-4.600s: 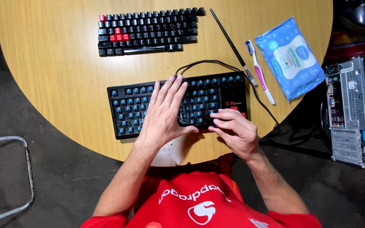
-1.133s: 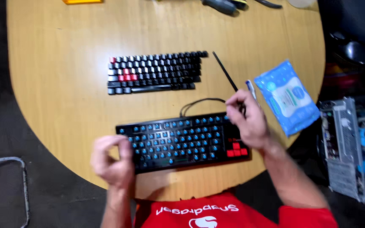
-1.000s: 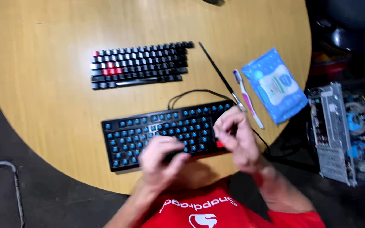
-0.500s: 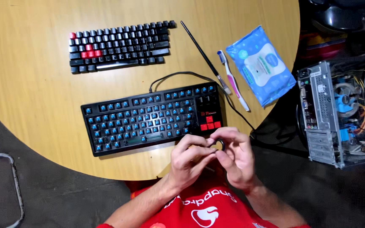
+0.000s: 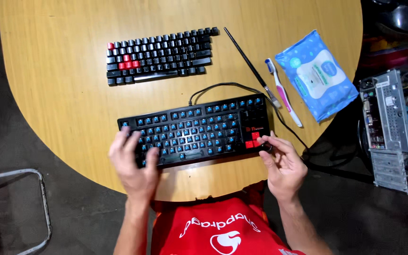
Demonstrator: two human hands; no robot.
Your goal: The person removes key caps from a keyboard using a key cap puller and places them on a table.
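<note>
Nearest to the camera, a red shirt is seen at the bottom edge. Half a second ago both hands were held together in front of the body, just off the near edge of the round wooden desk (image 5: 62,94); now they have been moved apart and brought to the two ends of the black keyboard with bare blue switches (image 5: 197,130).

The left hand (image 5: 133,163) is laid flat, with fingers spread and open, over the near left corner of the keyboard, and nothing is gripped in it. The right hand (image 5: 282,163) is placed at the near right corner, beside the few red keycaps (image 5: 252,140) left on the board. Its fingers are half curled; whether something small is held in them cannot be told.

From this change it is judged that the work close to the body was ended and the keyboard itself is taken in hand again. The keyboard lies at the near middle of the desk, slightly tilted, its black cable (image 5: 223,86) running from the far edge.

Farther away, the set of removed black and red keycaps (image 5: 159,55) is laid out. To the right are a thin black brush (image 5: 249,63), a pink and white toothbrush (image 5: 283,92) and a blue packet of wet wipes (image 5: 316,74). An open computer case (image 5: 388,130) stands beyond the right edge.
</note>
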